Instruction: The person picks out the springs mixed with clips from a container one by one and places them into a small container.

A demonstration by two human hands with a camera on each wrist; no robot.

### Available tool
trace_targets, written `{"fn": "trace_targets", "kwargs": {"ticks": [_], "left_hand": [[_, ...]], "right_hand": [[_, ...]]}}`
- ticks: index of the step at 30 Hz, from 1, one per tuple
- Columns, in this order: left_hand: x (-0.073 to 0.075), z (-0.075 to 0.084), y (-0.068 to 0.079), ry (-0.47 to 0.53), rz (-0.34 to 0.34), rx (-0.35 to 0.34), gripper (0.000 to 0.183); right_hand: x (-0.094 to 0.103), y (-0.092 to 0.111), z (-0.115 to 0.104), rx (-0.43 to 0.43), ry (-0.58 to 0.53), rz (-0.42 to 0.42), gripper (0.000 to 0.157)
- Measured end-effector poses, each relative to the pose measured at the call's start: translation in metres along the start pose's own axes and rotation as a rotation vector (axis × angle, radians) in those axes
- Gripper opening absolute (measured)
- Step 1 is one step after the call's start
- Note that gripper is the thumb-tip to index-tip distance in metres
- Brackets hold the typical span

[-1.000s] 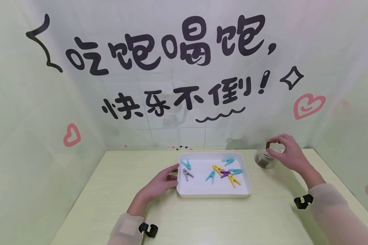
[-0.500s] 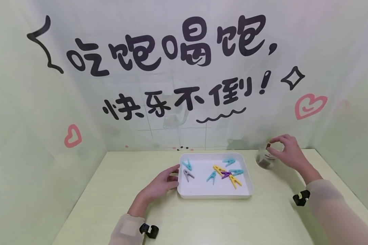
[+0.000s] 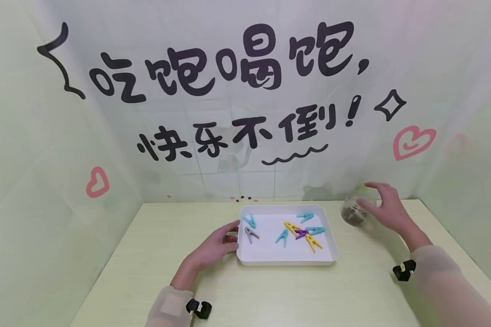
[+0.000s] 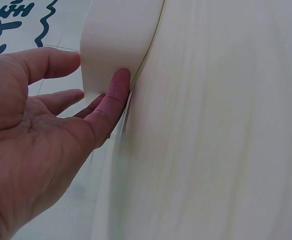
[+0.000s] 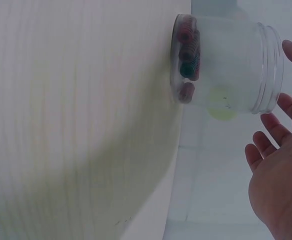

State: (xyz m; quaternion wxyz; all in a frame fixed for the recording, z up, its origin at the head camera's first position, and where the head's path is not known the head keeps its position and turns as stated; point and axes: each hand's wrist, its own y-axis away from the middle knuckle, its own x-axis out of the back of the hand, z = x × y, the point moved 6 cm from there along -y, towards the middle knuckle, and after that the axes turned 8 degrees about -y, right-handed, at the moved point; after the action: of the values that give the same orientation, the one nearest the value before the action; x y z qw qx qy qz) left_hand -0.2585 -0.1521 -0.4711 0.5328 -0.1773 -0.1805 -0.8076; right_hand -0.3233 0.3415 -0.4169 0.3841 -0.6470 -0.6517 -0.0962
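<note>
My left hand [image 3: 214, 247] touches the outer left wall of a white tray [image 3: 286, 262] with its fingertips, the fingers fairly straight. In the left wrist view, thumb and fingers rest against the tray's outer wall [image 4: 113, 40]. Inside the tray lie clothespins: several teal ones, two yellow ones [image 3: 313, 243], a purple one [image 3: 300, 233] and a grey one [image 3: 251, 234]. To the right, my right hand [image 3: 388, 211] hovers at the mouth of a clear jar [image 5: 231, 65], fingers spread, nothing between them. Several small ribbed cylinders [image 5: 188, 50], reddish, dark and teal, lie on the jar's bottom.
The pale wooden table [image 3: 290, 295] carries the tray and the uncovered jar, which stands upright near the back right. A printed curtain [image 3: 245, 181] rises directly behind the table's back edge and along both sides.
The small brown-red cylinder pinched between my right thumb and finger above the jar is gone from the hand, and the fingers have spread apart. My left hand stays at the tray.
</note>
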Motion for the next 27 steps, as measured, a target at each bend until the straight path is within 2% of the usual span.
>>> {"fn": "trace_targets", "kwargs": {"ticks": [8, 16, 21, 27], "left_hand": [[0.001, 0.002, 0.001, 0.01, -0.002, 0.004, 0.067], [0.005, 0.003, 0.0, 0.0, 0.004, -0.006, 0.068], [0.009, 0.005, 0.001, -0.03, 0.035, -0.014, 0.068], [0.017, 0.009, 0.002, -0.09, 0.117, -0.002, 0.065]], "right_hand": [[0.004, 0.004, -0.005, 0.013, -0.007, 0.013, 0.065], [0.004, 0.009, -0.022, 0.041, -0.009, 0.039, 0.065], [0.004, 0.011, -0.036, 0.085, -0.006, 0.058, 0.064], [0.003, 0.014, -0.05, 0.103, -0.011, 0.069, 0.064]]}}
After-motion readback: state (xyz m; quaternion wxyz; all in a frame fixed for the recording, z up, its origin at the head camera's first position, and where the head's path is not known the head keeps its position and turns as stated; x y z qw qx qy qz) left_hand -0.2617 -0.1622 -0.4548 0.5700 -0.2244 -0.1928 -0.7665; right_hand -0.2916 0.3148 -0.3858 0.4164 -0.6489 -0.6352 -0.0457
